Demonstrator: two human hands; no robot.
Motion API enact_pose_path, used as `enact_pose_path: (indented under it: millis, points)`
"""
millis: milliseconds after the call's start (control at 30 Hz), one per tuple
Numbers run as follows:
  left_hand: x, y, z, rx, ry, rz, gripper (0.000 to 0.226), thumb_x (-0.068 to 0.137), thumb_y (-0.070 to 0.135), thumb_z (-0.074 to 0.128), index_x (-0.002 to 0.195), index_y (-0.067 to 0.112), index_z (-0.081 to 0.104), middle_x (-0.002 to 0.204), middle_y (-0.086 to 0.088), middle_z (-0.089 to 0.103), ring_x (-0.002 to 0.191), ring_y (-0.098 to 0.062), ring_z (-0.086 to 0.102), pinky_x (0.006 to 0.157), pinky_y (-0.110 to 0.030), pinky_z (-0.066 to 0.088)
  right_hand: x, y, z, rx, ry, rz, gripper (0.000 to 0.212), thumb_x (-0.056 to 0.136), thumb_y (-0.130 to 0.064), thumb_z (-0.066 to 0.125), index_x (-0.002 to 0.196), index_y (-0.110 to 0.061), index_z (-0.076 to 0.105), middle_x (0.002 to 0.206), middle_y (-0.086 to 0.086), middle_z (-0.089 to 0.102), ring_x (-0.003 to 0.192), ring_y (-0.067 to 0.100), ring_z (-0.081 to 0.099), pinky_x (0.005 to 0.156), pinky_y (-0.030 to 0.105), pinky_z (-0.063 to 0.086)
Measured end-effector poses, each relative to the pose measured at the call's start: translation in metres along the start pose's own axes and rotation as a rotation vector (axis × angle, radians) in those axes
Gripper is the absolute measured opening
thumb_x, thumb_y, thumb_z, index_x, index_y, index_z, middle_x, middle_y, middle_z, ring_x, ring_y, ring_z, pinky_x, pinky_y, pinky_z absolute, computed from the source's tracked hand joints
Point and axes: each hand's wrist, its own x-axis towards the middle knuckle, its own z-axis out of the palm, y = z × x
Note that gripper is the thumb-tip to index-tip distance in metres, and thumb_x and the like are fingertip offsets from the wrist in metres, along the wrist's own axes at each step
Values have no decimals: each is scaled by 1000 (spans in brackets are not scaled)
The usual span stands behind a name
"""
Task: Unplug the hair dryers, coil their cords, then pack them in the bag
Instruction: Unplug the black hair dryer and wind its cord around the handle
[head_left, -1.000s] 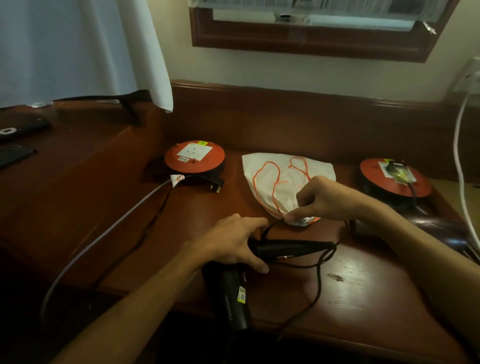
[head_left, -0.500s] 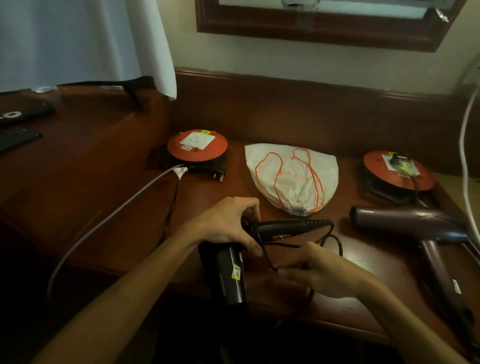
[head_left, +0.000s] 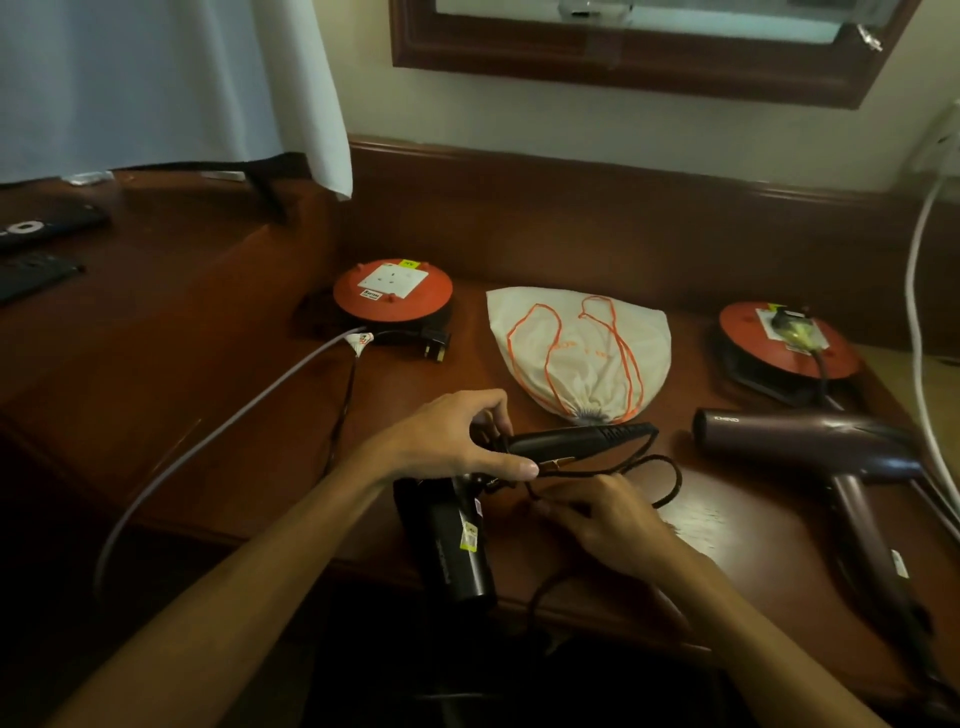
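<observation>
You are at a dark wooden desk (head_left: 753, 525) against a cream wall, with a framed mirror (head_left: 649, 78) above it and a white cloth (head_left: 156, 83) hanging at the left. Since half a second ago little has shifted: your right hand (head_left: 608, 525) has come up a bit nearer the black dryer (head_left: 452, 535) and its cord (head_left: 660, 478), and the loop beside the handle looks wider. A second ago that hand was up at the mouth of the bag (head_left: 582, 353); now it is well below it.

Your left hand (head_left: 452, 441) reaches in from the lower left, fingers curled round the dryer where handle meets body, thumb stretched along the handle. Your right hand lies palm down just below, fingers bent and pinching the cord. The dryer's body points toward you over the desk edge, its handle toward the right.

The bag lies flat just behind the handle, orange drawstring looped on top. The second dryer (head_left: 810, 441), maroon, rests at the right, its cord running up to the right reel (head_left: 789, 343). The left reel (head_left: 392, 291) sits behind your left hand with a loose plug (head_left: 431, 348) beside it.
</observation>
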Motion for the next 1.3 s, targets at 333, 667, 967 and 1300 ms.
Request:
enact_pose_path:
  millis: [333, 667, 967, 1300]
  points:
    - [-10, -18, -6, -179, -47, 14, 39, 75, 28, 92, 100, 20, 63, 104, 2, 77, 102, -9, 71, 92, -31, 52, 35, 18, -20, 178, 67, 55, 29, 78, -51, 79, 86, -23, 74, 81, -7, 73, 74, 0, 68, 66, 25, 55]
    - [-16, -3, 10, -10, -131, 32, 71, 60, 43, 98, 115, 34, 54, 113, 8, 71, 107, 2, 68, 94, -26, 54, 95, 6, -63, 248, -535, 82, 32, 88, -34, 76, 82, -2, 70, 74, 15, 59, 68, 26, 51, 62, 34, 40]
    - [0, 17, 14, 255, -124, -131, 95, 64, 54, 92, 140, 33, 38, 115, 5, 51, 104, -15, 51, 82, -34, 51, 98, -40, -104, 261, -675, -21, 17, 97, -5, 58, 108, -3, 71, 72, 17, 52, 56, 27, 39, 47, 27, 33]
    - [6, 13, 16, 311, -123, -29, 51, 67, 57, 89, 96, 20, 69, 90, 6, 70, 79, -10, 64, 63, -28, 50, 70, -41, -118, -12, -528, 2, 11, 96, -22, 67, 96, -12, 71, 80, 6, 73, 65, 19, 71, 60, 25, 56]
